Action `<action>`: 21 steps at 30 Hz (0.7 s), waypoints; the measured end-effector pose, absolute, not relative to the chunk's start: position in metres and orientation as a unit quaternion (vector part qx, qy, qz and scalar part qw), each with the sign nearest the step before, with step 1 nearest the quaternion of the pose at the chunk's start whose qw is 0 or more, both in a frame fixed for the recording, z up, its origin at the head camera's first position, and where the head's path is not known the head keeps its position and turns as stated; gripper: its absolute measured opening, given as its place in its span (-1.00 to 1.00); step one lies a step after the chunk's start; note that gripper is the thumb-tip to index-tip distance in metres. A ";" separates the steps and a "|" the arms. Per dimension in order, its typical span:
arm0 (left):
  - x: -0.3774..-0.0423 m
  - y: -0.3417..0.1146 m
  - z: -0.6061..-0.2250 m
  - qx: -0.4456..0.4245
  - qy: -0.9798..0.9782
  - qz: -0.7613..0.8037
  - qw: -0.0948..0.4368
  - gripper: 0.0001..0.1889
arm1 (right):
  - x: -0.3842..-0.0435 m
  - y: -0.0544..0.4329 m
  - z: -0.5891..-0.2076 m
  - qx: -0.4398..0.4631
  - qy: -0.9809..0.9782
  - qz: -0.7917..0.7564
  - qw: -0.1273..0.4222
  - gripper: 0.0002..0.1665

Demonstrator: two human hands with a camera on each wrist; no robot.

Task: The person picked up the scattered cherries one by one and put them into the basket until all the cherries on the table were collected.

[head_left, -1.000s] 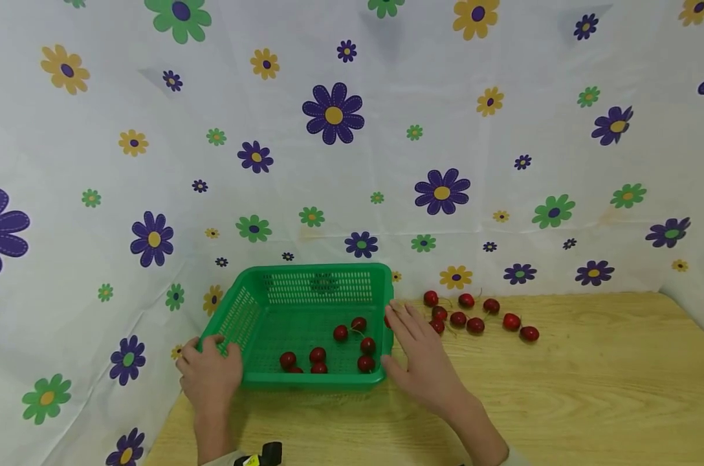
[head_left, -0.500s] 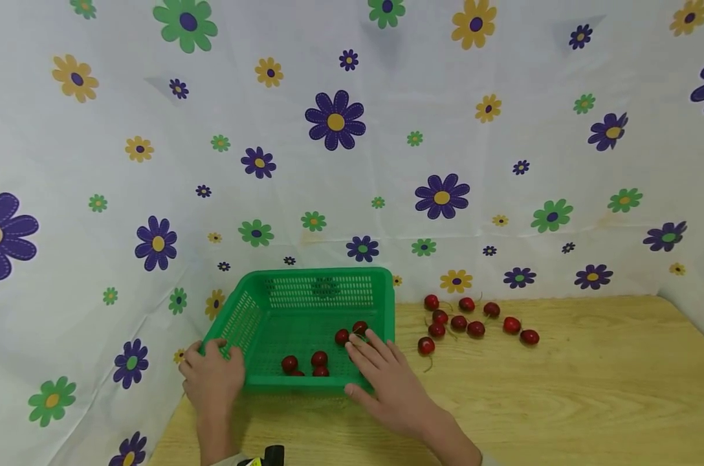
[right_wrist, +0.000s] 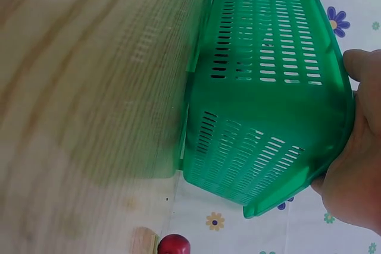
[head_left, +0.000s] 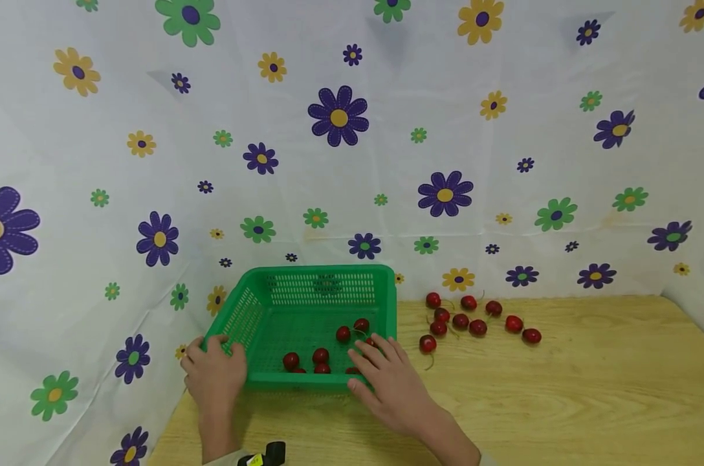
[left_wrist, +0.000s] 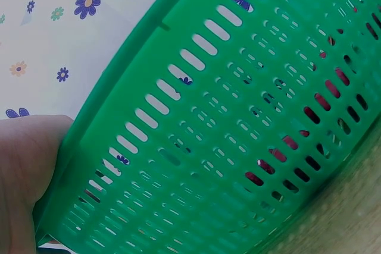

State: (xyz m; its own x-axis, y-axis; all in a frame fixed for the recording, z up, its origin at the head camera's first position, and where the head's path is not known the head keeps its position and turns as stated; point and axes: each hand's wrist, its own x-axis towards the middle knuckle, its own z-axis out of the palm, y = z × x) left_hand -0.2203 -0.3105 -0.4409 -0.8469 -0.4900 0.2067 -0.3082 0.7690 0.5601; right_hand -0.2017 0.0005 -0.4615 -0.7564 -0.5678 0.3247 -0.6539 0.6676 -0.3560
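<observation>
A green plastic basket [head_left: 323, 382] with slotted walls stands on the table and holds several dark red cherries [head_left: 320, 355]. My left hand [head_left: 215, 378] grips its left rim near the front corner; in the left wrist view the palm [left_wrist: 27, 171] lies against the rim. Over the front right corner is my right hand [head_left: 394, 388], its fingers fairly straight and reaching into the basket above the cherries. From the right wrist view, this hand [right_wrist: 360, 165] lies across the corner rim. Whether anything is under its fingers is hidden.
To the right of the basket, several more cherries [head_left: 460, 321] with stems lie on the wooden table [head_left: 561, 401]. One cherry [head_left: 428, 343] sits closest to the basket. A white cloth [head_left: 387, 155] printed with flowers hangs behind and at the left.
My right hand has moved left from outside the basket's right wall to over its front right corner, uncovering a cherry on the table. My left hand has stayed on the rim.
</observation>
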 end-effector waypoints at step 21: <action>-0.220 -0.309 -0.440 0.215 -0.922 -0.265 0.182 -0.56 | -0.203 0.000 -0.466 0.344 -0.899 0.243 0.124 -0.46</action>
State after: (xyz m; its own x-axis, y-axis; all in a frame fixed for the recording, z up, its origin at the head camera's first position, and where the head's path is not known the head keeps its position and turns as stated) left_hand -0.2200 -0.3091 -0.4403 -0.8418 -0.4923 0.2217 -0.2991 0.7671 0.5676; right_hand -0.2031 0.0002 -0.4655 -0.7331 -0.5574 0.3898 -0.6778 0.6458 -0.3514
